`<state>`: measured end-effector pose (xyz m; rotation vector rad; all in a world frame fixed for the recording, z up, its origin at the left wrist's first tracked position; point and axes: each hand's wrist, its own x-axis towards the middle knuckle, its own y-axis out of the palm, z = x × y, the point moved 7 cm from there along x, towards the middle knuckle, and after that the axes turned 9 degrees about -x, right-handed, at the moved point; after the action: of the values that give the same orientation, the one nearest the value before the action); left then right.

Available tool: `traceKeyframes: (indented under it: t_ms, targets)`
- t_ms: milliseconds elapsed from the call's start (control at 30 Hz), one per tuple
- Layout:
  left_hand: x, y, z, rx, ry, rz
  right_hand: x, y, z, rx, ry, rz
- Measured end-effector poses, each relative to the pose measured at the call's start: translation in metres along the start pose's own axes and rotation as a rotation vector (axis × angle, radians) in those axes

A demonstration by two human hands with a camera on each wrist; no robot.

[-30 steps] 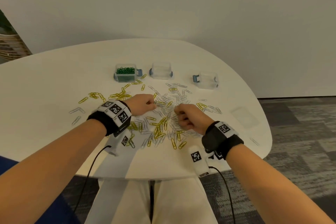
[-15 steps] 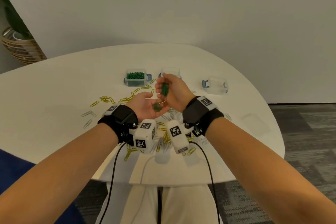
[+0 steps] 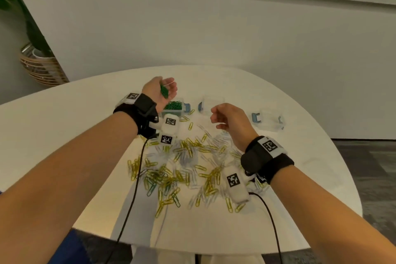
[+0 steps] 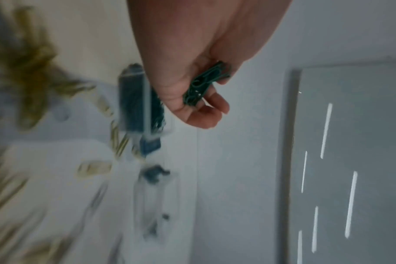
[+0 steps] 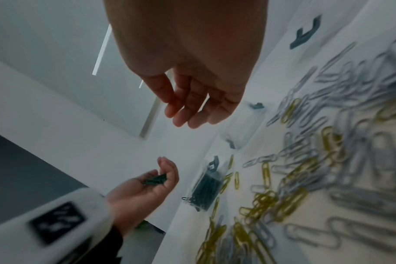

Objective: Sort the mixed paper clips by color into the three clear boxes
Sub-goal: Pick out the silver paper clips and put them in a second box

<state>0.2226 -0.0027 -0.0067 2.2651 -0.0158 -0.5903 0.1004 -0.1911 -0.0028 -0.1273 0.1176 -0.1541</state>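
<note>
My left hand (image 3: 168,89) is raised palm-up just above the left clear box (image 3: 172,106), which holds green clips. Its curled fingers cup a small bunch of green paper clips (image 3: 164,91); the left wrist view shows the green paper clips (image 4: 203,84) gripped between fingers and palm. My right hand (image 3: 222,117) hovers empty near the middle clear box (image 3: 212,103), fingers relaxed, as the right hand (image 5: 192,110) also shows. The right clear box (image 3: 269,120) holds nothing I can see. A mixed pile of yellow and silver clips (image 3: 188,169) lies below both wrists.
The round white table (image 3: 64,124) ends close to my body. Wrist-camera cables (image 3: 132,195) hang over the near edge. A few teal clips (image 3: 151,188) sit in the pile's near left. A plant in a wicker basket (image 3: 40,66) stands on the floor, far left.
Both hands lifted off the pile. The right hand put green clips into the left palm, then drew back empty. The left hand carried them back over the green box.
</note>
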Motion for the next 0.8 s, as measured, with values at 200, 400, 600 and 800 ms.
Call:
traceKeyframes:
  t_ms: [200,400,600,800]
  targets:
    - [0.022,0.002,-0.003,0.632,0.226,0.042,-0.001,0.004,-0.014,-0.032,0.032,0.031]
    - [-0.038,-0.009,-0.018,1.029,0.359,0.081,-0.020,0.031,-0.027,-0.358,0.059,0.166]
    - [-0.134,-0.070,0.025,1.935,-0.158,0.269,-0.080,0.095,-0.030,-1.110,-0.140,0.556]
    - [-0.170,-0.117,0.063,1.821,-0.212,0.228,-0.108,0.134,-0.048,-1.244,-0.208,0.573]
